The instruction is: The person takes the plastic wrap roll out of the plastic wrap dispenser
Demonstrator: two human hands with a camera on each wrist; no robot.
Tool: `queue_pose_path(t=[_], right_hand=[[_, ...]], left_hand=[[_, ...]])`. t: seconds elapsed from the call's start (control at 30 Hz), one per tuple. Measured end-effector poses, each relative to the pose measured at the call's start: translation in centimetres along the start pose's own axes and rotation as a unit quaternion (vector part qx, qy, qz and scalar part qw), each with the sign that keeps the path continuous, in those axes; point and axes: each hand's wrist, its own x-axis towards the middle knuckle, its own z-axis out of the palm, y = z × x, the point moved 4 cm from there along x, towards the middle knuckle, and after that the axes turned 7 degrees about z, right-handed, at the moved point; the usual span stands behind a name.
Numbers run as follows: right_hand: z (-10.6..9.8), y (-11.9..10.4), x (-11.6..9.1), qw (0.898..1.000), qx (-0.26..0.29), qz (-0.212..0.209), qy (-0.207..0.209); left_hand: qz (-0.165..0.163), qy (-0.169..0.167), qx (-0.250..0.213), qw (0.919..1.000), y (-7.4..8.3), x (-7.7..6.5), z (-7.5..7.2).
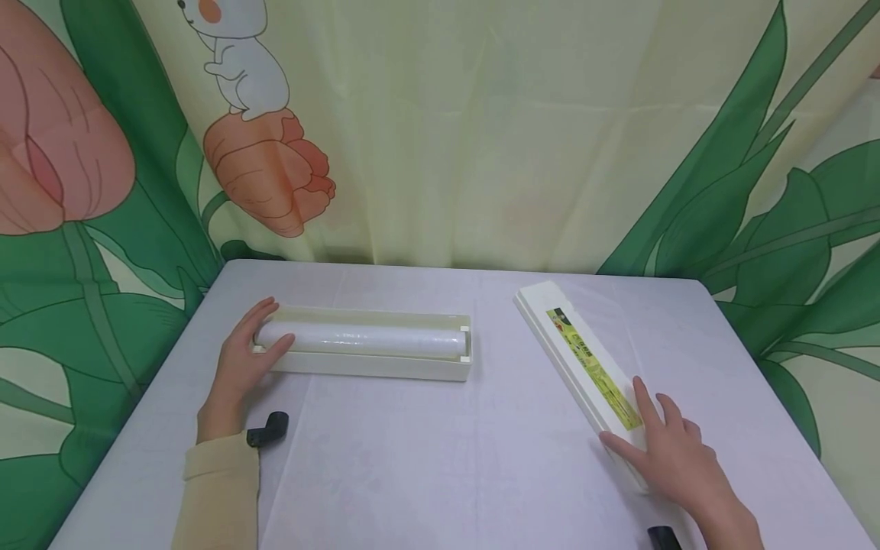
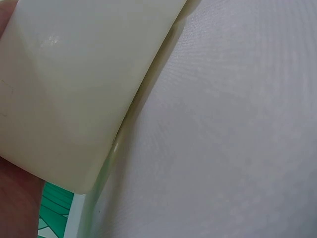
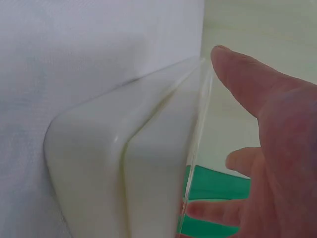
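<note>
A long white box (image 1: 371, 368) lies uncovered on the table, left of the middle, with a roll of clear cling film (image 1: 374, 338) inside. My left hand (image 1: 242, 357) spans the box's left end, its thumb over the roll and its fingers near the back wall. The box's smooth side (image 2: 74, 89) fills much of the left wrist view. To the right lies a white lid (image 1: 550, 294), set diagonally, with a yellow-green label (image 1: 594, 368). My right hand (image 1: 677, 458) is spread over its near end. In the right wrist view the thumb (image 3: 247, 74) extends beside the lid's edge.
A white cloth (image 1: 412, 466) covers the table. Behind it hangs a curtain (image 1: 481, 153) printed with leaves and a rabbit on a carrot. Black wrist-worn pieces (image 1: 268, 429) show beside each forearm. A beige sleeve (image 1: 220, 489) covers the left forearm.
</note>
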Motion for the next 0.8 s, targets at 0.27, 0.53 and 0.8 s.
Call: queue_pose_path(t=[0.27,0.53,0.8], right_hand=[[-0.9,-0.8,-0.3,0.998,0.009,-0.026,0.051],[-1.5,-2.2,-0.3,0.994,0.015,-0.054,0.096],[-1.9,-4.8,0.4,0.989,0.027,-0.083,0.117]], left_hand=[[-0.011,-0.002,0.004,0.9999,0.1,0.0,0.0],[-0.015,-0.001,0.004,0.9999,0.0,-0.1,0.0],[-0.008,0.001,0.005,1.0,0.0,-0.1,0.0]])
